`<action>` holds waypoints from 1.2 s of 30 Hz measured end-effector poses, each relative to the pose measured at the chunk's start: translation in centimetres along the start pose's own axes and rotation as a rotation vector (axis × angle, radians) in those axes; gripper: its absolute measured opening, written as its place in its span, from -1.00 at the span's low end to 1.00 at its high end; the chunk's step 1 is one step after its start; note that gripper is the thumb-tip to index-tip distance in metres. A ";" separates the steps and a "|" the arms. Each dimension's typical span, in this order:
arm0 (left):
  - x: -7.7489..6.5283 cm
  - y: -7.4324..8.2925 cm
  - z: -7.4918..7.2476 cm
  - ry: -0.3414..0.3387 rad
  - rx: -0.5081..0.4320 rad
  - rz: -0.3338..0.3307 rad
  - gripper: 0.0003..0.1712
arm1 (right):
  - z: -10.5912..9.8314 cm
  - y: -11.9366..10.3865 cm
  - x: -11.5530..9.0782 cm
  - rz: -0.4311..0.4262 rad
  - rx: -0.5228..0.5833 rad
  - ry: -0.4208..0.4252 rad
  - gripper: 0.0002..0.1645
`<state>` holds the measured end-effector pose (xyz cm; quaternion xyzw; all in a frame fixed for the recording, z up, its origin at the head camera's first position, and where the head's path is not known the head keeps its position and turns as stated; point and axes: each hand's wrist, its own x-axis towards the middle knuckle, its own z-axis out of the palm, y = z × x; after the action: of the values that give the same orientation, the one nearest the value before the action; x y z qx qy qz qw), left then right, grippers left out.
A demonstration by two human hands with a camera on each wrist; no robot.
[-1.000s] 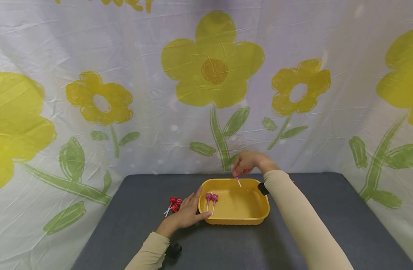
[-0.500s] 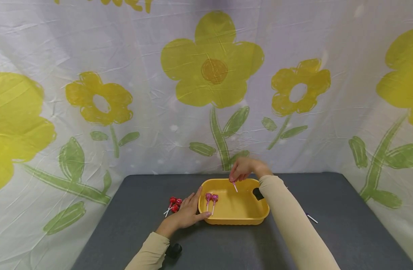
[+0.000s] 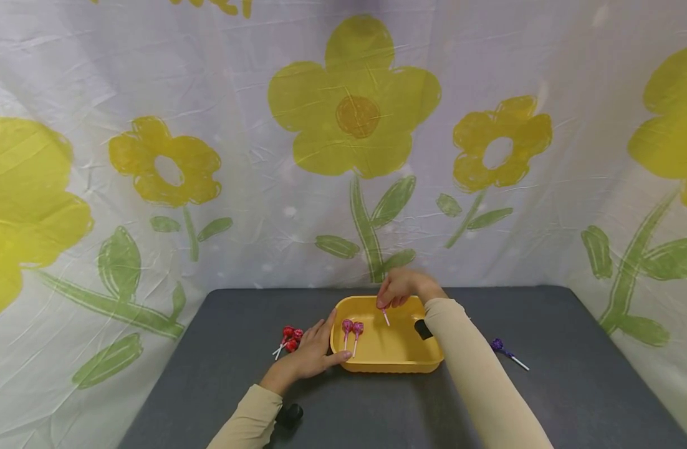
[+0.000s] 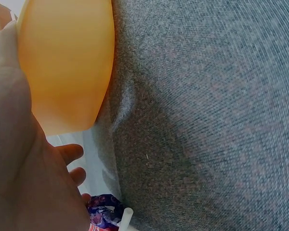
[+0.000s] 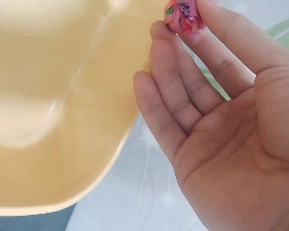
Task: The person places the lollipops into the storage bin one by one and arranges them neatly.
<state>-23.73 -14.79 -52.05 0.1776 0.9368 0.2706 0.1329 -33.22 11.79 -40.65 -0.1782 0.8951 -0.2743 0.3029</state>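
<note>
In the head view, my right hand (image 3: 402, 287) pinches a pink-wrapped lollipop (image 3: 385, 315) by its head, over the back of a yellow tray (image 3: 391, 367). The white stick slants down toward the tray floor; the right wrist view shows the wrapped head (image 5: 184, 18) between thumb and forefinger, other fingers extended. My left hand (image 3: 310, 355) rests against the tray's left end, thumb over the front left rim and fingers fairly straight along the outer side. Two pink lollipops (image 3: 353, 328) lie side by side inside the tray, near that thumb, sticks pointing to the front.
Several red-wrapped lollipops (image 3: 290, 338) lie bunched on the dark grey table (image 3: 225, 324), left of the tray beside my left fingers. A purple-wrapped lollipop (image 3: 506, 352) lies to the right, beyond my right sleeve. A flower-print cloth (image 3: 254, 206) hangs behind the table.
My right hand has moved slightly left and down over the tray with the pink lollipop. The purple lollipop on the right has come into sight from behind the sleeve. My left hand stays put.
</note>
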 end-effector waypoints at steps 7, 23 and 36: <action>-0.2 0.3 -0.2 0.004 -0.014 -0.007 0.27 | 0.4 0.3 0.6 -0.017 0.007 -0.011 -0.77; 0.0 0.1 0.0 0.001 0.001 -0.002 0.26 | 2.3 0.5 1.1 0.012 0.042 0.057 -0.75; 0.1 -0.1 0.1 0.005 0.006 -0.019 0.26 | 3.5 0.7 1.4 0.009 0.063 0.070 -0.76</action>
<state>-23.81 -14.77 -52.20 0.1684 0.9396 0.2669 0.1327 -32.10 10.36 -44.03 -0.1550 0.8968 -0.3070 0.2783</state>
